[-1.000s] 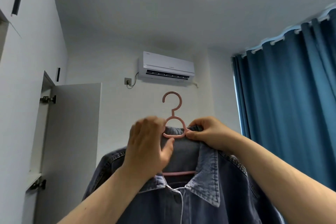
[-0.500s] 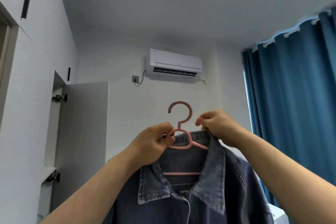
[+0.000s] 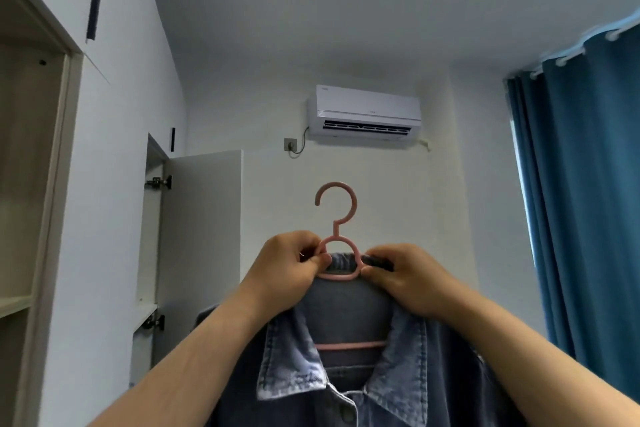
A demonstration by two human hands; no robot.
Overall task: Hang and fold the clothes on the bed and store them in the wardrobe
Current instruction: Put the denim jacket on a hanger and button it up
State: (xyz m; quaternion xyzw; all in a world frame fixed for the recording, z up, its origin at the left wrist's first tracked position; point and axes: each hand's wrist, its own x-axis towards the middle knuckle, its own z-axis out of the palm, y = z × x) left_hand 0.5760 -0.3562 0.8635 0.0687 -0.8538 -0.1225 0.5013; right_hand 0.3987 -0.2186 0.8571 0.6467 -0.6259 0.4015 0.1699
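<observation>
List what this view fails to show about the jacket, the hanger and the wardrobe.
- jacket: hem and sleeves cut off by the bottom edge of the head view.
- hanger: its arms hidden under the collar, the left hand and the right hand.
- wardrobe: cut by the left edge; any rail is out of view.
- bed and other clothes: below the frame.

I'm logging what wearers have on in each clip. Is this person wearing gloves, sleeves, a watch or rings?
No gloves: the left hand and right hand are bare. The left forearm and right forearm are uncovered as far as the frame reaches, with no sleeve, watch or bracelet. No ring shows on the visible fingers.
</observation>
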